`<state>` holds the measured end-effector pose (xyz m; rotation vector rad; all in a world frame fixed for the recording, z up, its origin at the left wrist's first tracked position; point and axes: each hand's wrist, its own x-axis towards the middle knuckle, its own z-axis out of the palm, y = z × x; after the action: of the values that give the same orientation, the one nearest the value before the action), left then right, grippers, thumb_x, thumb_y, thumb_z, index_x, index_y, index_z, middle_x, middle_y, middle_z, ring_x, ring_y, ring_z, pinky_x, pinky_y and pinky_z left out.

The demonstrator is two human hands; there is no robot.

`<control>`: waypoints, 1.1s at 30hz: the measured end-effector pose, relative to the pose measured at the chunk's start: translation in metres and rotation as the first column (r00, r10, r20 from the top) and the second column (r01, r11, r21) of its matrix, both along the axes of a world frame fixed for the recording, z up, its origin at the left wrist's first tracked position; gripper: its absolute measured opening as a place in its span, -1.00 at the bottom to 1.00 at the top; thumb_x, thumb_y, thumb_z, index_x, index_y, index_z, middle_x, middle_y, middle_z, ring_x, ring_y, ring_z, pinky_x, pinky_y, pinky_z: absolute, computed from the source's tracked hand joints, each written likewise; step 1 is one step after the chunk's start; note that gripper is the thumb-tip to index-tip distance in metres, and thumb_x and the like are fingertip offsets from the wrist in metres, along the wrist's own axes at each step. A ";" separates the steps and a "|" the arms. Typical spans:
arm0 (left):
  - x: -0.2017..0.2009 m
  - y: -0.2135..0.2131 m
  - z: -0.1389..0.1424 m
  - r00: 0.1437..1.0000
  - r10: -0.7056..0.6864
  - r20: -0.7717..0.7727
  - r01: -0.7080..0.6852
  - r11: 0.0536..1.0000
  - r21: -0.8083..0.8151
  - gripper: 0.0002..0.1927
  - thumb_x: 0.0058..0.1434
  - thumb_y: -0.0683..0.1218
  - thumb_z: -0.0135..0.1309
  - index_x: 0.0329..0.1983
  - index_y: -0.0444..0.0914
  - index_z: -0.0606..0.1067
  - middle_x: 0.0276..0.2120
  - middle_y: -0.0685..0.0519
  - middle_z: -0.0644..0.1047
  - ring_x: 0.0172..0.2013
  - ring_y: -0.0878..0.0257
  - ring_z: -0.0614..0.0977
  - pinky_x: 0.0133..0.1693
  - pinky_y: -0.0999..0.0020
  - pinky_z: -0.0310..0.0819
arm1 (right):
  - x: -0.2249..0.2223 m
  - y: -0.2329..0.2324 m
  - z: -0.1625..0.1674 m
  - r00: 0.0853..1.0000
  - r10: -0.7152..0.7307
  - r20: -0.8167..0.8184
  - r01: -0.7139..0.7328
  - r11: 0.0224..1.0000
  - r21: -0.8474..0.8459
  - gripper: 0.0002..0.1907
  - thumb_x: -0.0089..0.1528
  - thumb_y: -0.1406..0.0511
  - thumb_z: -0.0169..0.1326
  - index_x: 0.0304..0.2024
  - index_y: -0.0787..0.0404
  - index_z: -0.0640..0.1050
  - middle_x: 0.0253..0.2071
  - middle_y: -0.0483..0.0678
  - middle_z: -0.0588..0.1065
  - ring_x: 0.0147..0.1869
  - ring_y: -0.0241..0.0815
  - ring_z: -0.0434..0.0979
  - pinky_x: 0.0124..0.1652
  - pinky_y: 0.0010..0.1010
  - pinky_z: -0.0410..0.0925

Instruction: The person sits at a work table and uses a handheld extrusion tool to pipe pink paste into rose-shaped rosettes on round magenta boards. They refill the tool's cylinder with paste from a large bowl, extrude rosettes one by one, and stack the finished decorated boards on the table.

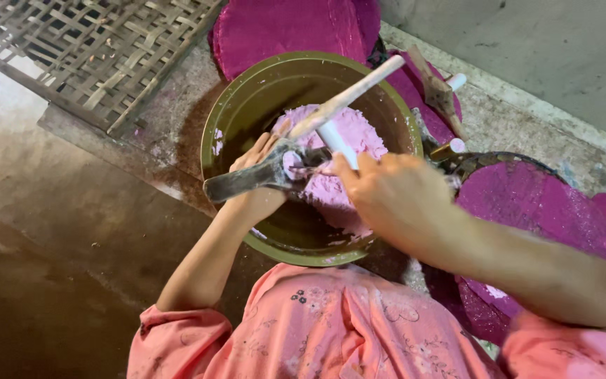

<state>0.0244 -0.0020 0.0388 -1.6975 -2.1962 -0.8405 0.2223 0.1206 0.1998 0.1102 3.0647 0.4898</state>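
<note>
Woven mat (99,49) at 11 o'clock, magenta discs (527,210) at 3. Green bowl (233,112) centre w/ pink dough (355,133). Left hand (257,179) grasps grey tool (247,179), steadying it over bowl; right hand (394,193) clenched on white tube (334,137), prob. loading dough into it.

Both forearms are reaching forward and converging, the left hand (257,175) curling with fingers partly closed and the right hand (391,196) closing its grip, knuckles upward.
</note>
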 end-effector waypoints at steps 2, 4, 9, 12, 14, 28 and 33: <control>-0.003 -0.003 -0.008 0.999 0.028 -0.018 -0.027 0.999 0.028 -0.43 -0.02 0.06 0.25 0.10 -0.17 0.57 0.26 -0.08 0.43 0.07 -0.08 0.58 -0.03 0.14 0.55 | -0.003 -0.007 -0.010 0.996 0.042 -0.081 -0.044 0.999 -0.030 -0.49 0.16 0.34 0.03 0.19 0.23 0.51 -0.35 -0.04 0.54 -0.37 -0.10 0.61 -0.40 -0.32 0.46; -0.016 -0.005 -0.015 0.979 0.065 0.195 -0.077 0.995 0.056 -0.56 0.09 0.05 0.21 0.04 -0.16 0.56 0.24 -0.11 0.45 -0.02 0.03 0.61 -0.07 0.25 0.56 | 0.009 -0.004 -0.004 0.995 -0.036 -0.095 0.026 0.994 -0.105 -0.47 0.16 0.36 0.02 0.22 0.18 0.50 -0.35 -0.03 0.54 -0.37 -0.08 0.62 -0.40 -0.27 0.46; -0.064 -0.027 -0.029 0.318 -0.135 0.938 -0.330 0.912 0.243 -0.83 0.39 -0.09 0.12 -0.22 -0.29 0.45 -0.36 0.00 0.45 -0.46 0.32 0.44 -0.44 0.51 0.38 | 0.030 0.039 -0.015 0.927 -0.369 0.062 0.364 0.849 -0.382 -0.30 0.26 0.36 -0.02 0.48 0.23 0.21 -0.07 0.18 0.52 -0.14 0.18 0.60 -0.20 -0.09 0.44; -0.045 -0.030 -0.035 0.007 -0.179 0.984 -0.356 0.919 0.170 -0.79 0.09 -0.23 0.11 -0.18 -0.27 0.48 -0.35 0.07 0.50 -0.45 0.31 0.51 -0.48 0.49 0.42 | 0.014 0.066 -0.056 0.968 -0.228 -0.104 0.109 0.757 -0.645 -0.22 0.29 0.40 -0.03 0.53 0.34 0.01 0.24 0.34 0.37 0.23 0.33 0.47 0.15 -0.04 0.36; -0.003 -0.016 -0.039 -0.233 -0.463 0.855 -0.117 0.886 0.448 -0.76 0.08 -0.28 0.10 -0.15 -0.36 0.46 -0.35 0.01 0.49 -0.40 0.25 0.50 -0.41 0.44 0.41 | 0.010 0.074 -0.077 0.898 -0.093 -0.429 -0.217 0.754 -0.619 -0.19 0.42 0.30 0.00 0.59 0.32 -0.09 0.50 0.34 0.22 0.52 0.40 0.33 0.40 -0.01 0.25; 0.159 0.018 0.039 0.370 -0.612 0.699 0.607 0.729 0.317 -0.70 0.19 -0.14 0.28 -0.05 -0.25 0.50 -0.24 0.06 0.54 -0.25 0.24 0.57 -0.16 0.33 0.51 | 0.186 0.057 -0.053 0.651 -0.357 -0.670 -0.625 0.249 -0.740 -0.55 0.38 -0.03 0.05 0.29 -0.22 0.36 0.31 0.35 0.35 0.10 0.16 0.59 -0.18 -0.15 0.53; 0.216 0.033 0.059 0.541 -0.517 0.663 0.695 0.719 -0.007 -0.76 0.19 -0.13 0.26 -0.10 -0.22 0.53 -0.26 0.02 0.58 -0.26 0.20 0.62 -0.19 0.29 0.53 | 0.246 0.036 -0.048 0.641 0.120 -0.758 -0.602 0.691 -0.400 -0.53 0.39 0.11 -0.02 0.35 -0.12 0.31 0.23 0.31 0.46 0.23 0.30 0.61 -0.01 -0.08 0.60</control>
<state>0.2406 0.0308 0.0979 -2.7608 -2.1143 -1.5219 0.4683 0.1566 0.1516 -0.5417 3.7631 -0.8429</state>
